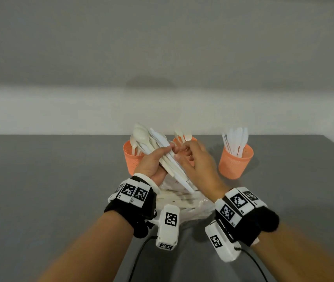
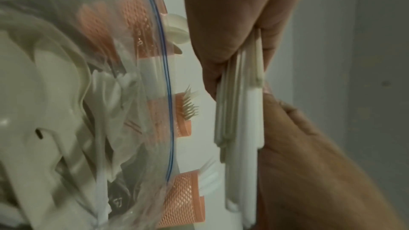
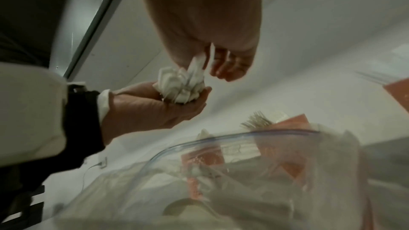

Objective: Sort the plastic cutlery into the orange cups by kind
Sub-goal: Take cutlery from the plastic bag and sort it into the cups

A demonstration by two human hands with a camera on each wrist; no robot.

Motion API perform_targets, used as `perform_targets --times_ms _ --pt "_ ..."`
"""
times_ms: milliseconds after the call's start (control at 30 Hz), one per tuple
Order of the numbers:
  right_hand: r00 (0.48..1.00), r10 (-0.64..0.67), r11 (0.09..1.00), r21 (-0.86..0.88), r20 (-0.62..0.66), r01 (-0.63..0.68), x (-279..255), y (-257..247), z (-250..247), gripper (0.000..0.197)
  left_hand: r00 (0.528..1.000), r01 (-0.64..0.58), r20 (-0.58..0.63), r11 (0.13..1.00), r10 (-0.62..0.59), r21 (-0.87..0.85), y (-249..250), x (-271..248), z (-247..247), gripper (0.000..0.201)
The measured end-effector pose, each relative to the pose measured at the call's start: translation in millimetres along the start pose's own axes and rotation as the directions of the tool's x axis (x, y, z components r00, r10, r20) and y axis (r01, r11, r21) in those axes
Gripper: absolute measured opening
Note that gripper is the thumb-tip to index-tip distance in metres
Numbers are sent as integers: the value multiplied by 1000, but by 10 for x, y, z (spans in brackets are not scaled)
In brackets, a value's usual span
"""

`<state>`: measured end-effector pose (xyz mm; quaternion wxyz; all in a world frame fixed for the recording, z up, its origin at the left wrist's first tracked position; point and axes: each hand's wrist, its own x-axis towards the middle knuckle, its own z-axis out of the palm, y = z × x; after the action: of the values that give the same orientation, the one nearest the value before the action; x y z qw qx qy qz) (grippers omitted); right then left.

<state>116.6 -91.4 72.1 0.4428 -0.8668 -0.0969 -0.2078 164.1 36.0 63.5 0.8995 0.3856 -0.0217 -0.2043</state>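
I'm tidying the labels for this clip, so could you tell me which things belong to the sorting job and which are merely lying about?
Job:
cutlery bundle in the left hand
right hand
three orange cups
clear bag of cutlery

Lying about:
black cables
grey table

Left hand (image 2: pixel 223 29) grips a bundle of white and cream plastic cutlery handles (image 2: pixel 240 120), thumb and fingers (image 2: pixel 274 29) curled round the upper part, handle ends fanning out below. Right hand (image 2: pixel 314 155) sits against the bundle's lower side; its grip can't be made out. A clear plastic zip bag with a blue seal line (image 2: pixel 169 111) fills the left, blurred cream cutlery inside. Beyond the bag, three orange mesh plastic cups: one (image 2: pixel 137 24) with spoon bowls, one (image 2: pixel 184 125) with fork tines, one (image 2: pixel 188 198) with white handles.
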Motion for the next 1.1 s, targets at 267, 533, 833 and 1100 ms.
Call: perform_targets --times_ms 267,533,833,1100 --pt "997 -29 1000 0 66 29 17 43 -109 18 998 2 56 1000 -1 -16 -132 21 107 49" --pt "992 -52 994 -87 119 63 117 263 -312 18 1000 -11 15 1000 11 -2 -297 112 301 40" --pt "967 -50 989 -120 250 82 219 446 -561 28 1000 13 18 1000 -13 -24 -460 206 409 34" --pt "940 56 991 -133 338 -11 269 500 -641 21 999 -1 -32 998 3 69 -581 269 414 29"
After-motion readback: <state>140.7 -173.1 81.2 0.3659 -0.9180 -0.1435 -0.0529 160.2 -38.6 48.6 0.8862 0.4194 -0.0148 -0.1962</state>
